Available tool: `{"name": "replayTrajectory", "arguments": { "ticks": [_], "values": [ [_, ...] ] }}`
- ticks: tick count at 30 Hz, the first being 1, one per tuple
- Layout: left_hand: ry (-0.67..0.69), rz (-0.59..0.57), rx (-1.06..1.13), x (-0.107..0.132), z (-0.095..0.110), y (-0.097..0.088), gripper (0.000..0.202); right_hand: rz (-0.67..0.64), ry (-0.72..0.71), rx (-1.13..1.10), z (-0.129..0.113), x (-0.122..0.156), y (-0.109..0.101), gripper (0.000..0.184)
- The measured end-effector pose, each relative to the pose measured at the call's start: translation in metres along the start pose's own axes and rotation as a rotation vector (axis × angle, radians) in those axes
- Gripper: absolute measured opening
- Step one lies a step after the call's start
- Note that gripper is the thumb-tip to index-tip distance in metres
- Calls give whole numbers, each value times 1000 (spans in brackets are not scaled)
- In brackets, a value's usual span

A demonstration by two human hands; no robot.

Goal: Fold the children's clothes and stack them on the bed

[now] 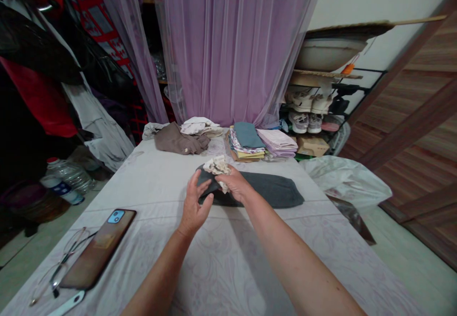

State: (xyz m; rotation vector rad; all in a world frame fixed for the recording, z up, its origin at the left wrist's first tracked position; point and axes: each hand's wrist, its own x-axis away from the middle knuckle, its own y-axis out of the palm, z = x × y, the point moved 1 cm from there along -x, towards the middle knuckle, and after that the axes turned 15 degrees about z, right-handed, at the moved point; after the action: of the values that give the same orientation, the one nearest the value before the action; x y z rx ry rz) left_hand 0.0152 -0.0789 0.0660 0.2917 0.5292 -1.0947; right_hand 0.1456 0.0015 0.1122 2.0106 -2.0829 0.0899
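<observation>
A dark grey folded garment (271, 190) lies across the middle of the bed (221, 259). My right hand (233, 182) is closed on a small crumpled cream-and-brown cloth (217, 166), held over the garment's left end. My left hand (194, 204) hovers just to the left with fingers spread, close to the garment's edge and holding nothing.
A stack of folded clothes (262, 144) and a loose brown garment (178, 141) with white cloths lie at the far end. A phone (98, 249), glasses (59, 268) and a white object sit near left. Bottles (66, 180) stand on the floor left, a shoe rack (310, 111) far right.
</observation>
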Motion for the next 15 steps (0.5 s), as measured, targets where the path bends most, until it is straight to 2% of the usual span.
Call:
{"name": "replayTrajectory", "arguments": {
  "ticks": [3,6,9,11,13,15],
  "values": [
    [65,-3,-138,-3,-9,-4,61,74,-8,95,-25,-6,-38,34],
    [97,-112,-294,-2,-22,-6,54,170,-9,234,-43,-11,-88,23],
    [123,-266,-377,4,-32,-4,54,257,5,285,-45,-13,-138,13],
    [131,-310,-416,9,-35,2,62,307,28,302,-41,-12,-165,11],
    [114,-290,-455,15,-35,12,75,300,19,301,-34,-12,-180,9],
    [84,-242,-486,18,-31,27,89,254,-125,294,-29,-13,-183,6]
  ]
}}
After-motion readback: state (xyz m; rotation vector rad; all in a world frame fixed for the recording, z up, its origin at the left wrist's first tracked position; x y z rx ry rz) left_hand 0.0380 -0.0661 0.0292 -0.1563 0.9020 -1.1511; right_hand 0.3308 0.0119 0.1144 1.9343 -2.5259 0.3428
